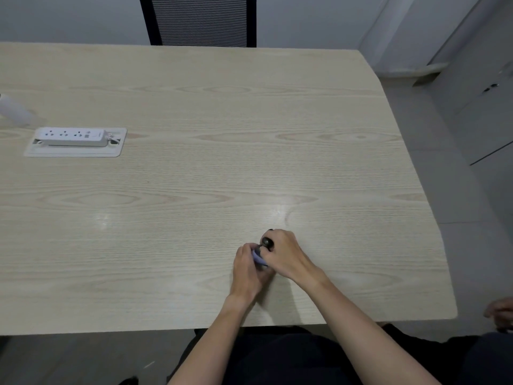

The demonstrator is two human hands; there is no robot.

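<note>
Tabletop (194,176) of pale wood fills the view, a black mesh chair (201,20) behind its far edge and a white power strip (73,137) sunk in at far left. Near the front edge the left hand (247,269) curls round the lilac-blue end of a small object (267,242) and the right hand (283,254) grips its dark rounded end. Its long axis seems to run away from the person, dark end farthest and slightly right; fingers hide most of it.

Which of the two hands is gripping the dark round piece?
The right hand: it curls round the dark round piece. The left hand, lower in the view, holds the blue part instead.
</note>
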